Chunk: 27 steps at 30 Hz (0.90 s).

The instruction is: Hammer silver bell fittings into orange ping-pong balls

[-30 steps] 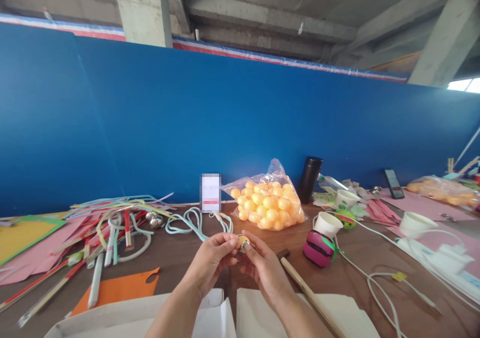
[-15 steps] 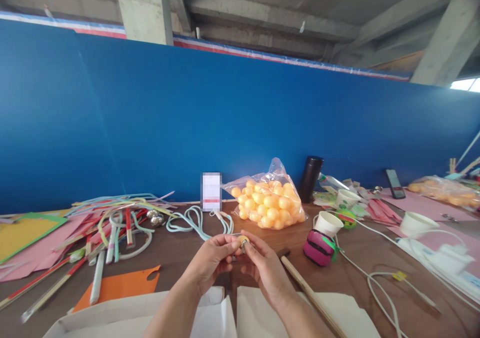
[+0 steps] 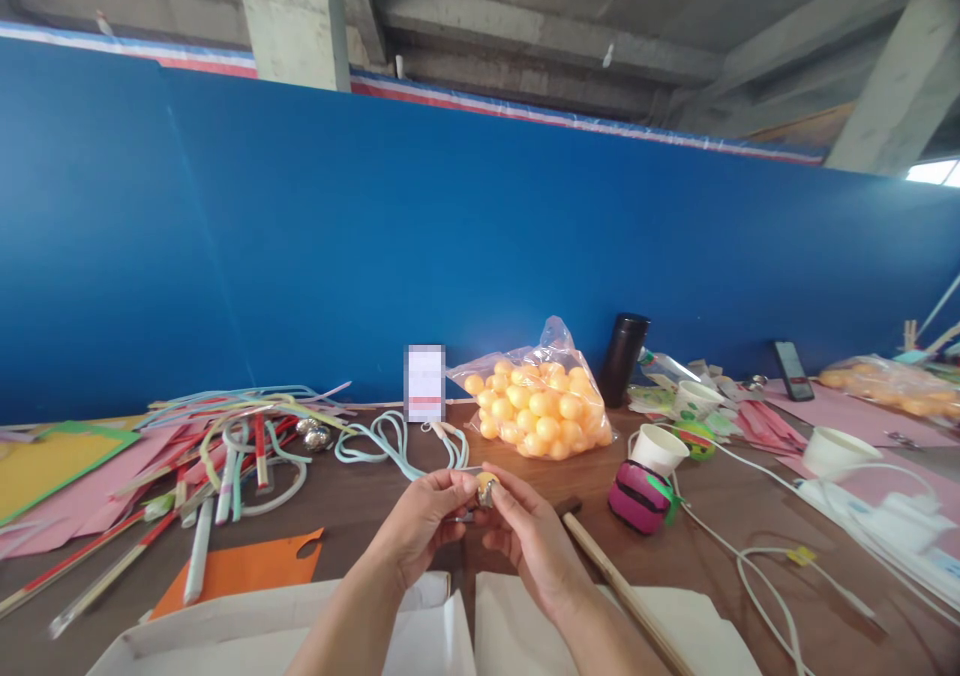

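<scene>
Close together over the brown table, my left hand and my right hand pinch one small ball between their fingertips. Its upper part is yellow-orange, and a crinkled silver piece, like foil, covers the lower part. Both hands have thumbs and forefingers closed on it; fingers hide much of the ball. Behind them sits a clear plastic bag full of orange table tennis balls. A wooden-handled hammer lies by my right wrist. Below my hands are a white open box and a pale sheet.
Left lie coloured strips and sticks, crumpled foil balls and orange paper. A badge with a blue lanyard is at the back. Rightward stand a black bottle, a paper cup, a magenta pouch and white cables.
The fingers have shifted slightly on the ball, so more of its silver part shows. Both hands otherwise stay in place, and the view has moved a little.
</scene>
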{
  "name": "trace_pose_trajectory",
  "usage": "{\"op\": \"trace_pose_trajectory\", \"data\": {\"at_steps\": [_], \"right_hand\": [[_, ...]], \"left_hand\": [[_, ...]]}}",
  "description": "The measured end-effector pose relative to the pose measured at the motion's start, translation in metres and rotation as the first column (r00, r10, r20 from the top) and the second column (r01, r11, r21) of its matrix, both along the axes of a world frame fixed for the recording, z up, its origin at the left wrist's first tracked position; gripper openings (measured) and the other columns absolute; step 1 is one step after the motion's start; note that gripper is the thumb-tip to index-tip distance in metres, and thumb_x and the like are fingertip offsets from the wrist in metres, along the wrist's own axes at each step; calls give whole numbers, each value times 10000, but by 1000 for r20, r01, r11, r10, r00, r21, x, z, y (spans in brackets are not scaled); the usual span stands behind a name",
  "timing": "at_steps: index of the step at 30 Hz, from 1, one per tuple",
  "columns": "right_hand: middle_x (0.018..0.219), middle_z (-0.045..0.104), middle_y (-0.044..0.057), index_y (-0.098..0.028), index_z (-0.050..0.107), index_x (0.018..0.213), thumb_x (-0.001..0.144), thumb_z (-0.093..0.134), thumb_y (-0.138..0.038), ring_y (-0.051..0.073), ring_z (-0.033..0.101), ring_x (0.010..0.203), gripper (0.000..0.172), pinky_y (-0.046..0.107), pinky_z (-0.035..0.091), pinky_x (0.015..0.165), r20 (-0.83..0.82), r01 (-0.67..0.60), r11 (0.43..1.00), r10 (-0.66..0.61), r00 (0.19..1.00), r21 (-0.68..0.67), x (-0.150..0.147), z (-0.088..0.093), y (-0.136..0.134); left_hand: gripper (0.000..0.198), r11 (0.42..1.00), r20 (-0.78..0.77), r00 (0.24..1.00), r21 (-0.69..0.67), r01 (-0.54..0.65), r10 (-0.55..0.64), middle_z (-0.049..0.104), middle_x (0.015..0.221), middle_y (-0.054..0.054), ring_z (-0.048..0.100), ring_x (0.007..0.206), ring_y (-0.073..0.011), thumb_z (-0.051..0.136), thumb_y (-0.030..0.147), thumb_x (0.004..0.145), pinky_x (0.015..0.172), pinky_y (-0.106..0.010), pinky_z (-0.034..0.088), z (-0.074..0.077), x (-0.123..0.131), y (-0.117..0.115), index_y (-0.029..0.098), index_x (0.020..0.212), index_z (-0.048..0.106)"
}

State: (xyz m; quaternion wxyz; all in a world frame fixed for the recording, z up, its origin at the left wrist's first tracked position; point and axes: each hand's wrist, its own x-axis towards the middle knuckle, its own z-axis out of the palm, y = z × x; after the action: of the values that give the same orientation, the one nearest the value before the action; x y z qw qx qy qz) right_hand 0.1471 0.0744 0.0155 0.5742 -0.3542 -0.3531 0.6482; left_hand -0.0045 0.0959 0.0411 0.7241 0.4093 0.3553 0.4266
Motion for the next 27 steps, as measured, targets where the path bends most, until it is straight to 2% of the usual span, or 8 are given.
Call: {"op": "trace_pose_trajectory", "data": {"at_steps": [8,17,23,27], "right_hand": [[877,714,28,-206,638,1139,754,733,-382,144,661,704,434,220,505,525,1,6,1000,-6,1000,1,-1,1,0],[822,711,8,-212,662,1083,677,792,-380,145,663,675,458,205,501,492,32,20,998,-18,999,-53,0,3,0],[826,720,29,-191,658,1096,680,791,-380,139,663,644,476,198,500,473,41,15,997,-12,999,-76,0,-1,3],[850,720,31,-194,640,1135,696,781,-382,132,663,651,498,195,508,480,34,21,997,-18,999,-78,-1,-2,2]], "left_hand": [[316,999,-47,999,29,-23,24,459,586,45,464,530,-56,753,406,662,486,-150,365,4,3,-2,141,675,580],[326,1000,-83,996,18,-20,21,474,577,48,476,537,-68,749,430,646,486,-157,366,3,6,-2,155,686,577],[331,997,-188,981,60,-43,54,523,611,31,528,580,-92,747,439,633,503,-180,374,5,8,-3,150,694,597],[320,988,-264,960,141,-57,93,562,624,14,547,586,-110,719,440,659,515,-205,392,3,10,0,139,712,622]]}}
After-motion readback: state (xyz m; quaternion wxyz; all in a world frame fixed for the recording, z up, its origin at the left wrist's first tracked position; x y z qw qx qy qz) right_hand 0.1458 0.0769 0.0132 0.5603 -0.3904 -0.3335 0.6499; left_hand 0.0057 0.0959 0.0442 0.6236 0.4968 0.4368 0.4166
